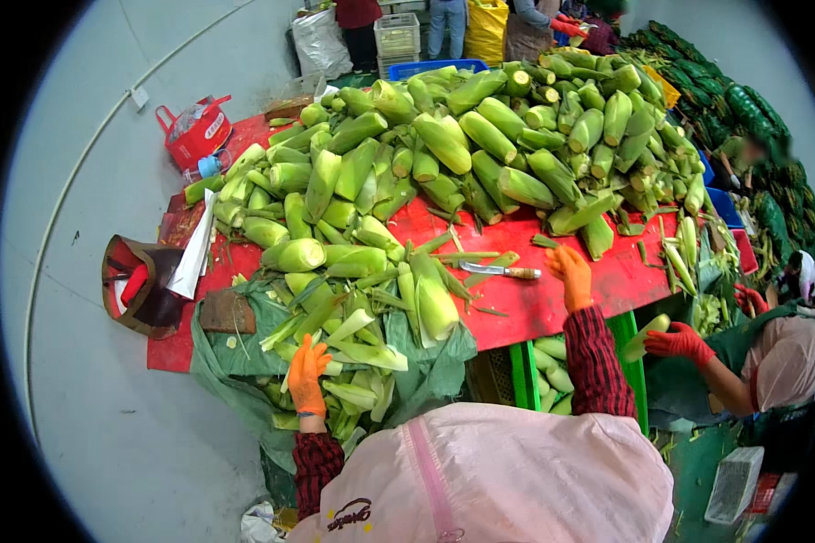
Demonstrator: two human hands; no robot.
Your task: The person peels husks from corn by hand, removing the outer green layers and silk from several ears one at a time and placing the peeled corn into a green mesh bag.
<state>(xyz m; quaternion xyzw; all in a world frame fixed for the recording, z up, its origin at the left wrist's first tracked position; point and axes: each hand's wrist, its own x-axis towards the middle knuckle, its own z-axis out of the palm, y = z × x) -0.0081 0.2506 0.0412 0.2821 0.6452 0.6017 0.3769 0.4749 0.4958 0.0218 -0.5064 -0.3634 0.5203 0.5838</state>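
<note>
My left hand (308, 376), in an orange glove, is over loose corn husks (362, 353) at the near left edge of the table, its fingers apart and nothing held. My right hand (570, 276), also gloved in orange, is raised above the red table (534, 312) with fingers spread and empty. Just left of it lies a knife (503, 270) with a wooden handle and a curved blade. An ear of corn (433, 300) in pale green husk lies between my hands. Beyond them rises a big heap of unhusked corn (480, 136).
A green crate (523, 376) with husked ears stands below the near table edge. Green sacking (235, 339) hangs at the left corner, beside a brown open bag (140, 285) and a red bag (197, 128). To the right, a co-worker's red-gloved hand (679, 344) holds an ear.
</note>
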